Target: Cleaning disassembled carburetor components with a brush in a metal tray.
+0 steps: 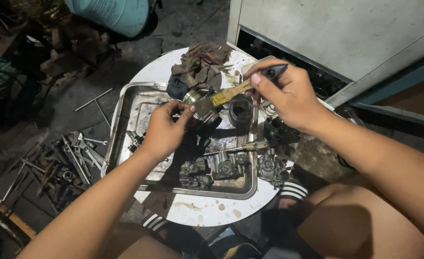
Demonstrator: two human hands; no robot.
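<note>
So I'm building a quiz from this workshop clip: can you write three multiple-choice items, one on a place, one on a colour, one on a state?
1. Where does the crumpled rag lie?
A. on the round table beyond the tray
B. inside the tray
C. on the floor among the wrenches

2. What colour is the round table?
A. red
B. white
C. green

3. How does the right hand stand?
A. open and empty
B. flat on the table
C. closed on a brush

Answers:
1. A, the rag sits on the tabletop past the far rim of the metal tray.
2. B, its bare rim shows white with stains.
3. C, its fingers grip the brush, bristles at the small metal part held in the left hand.
</note>
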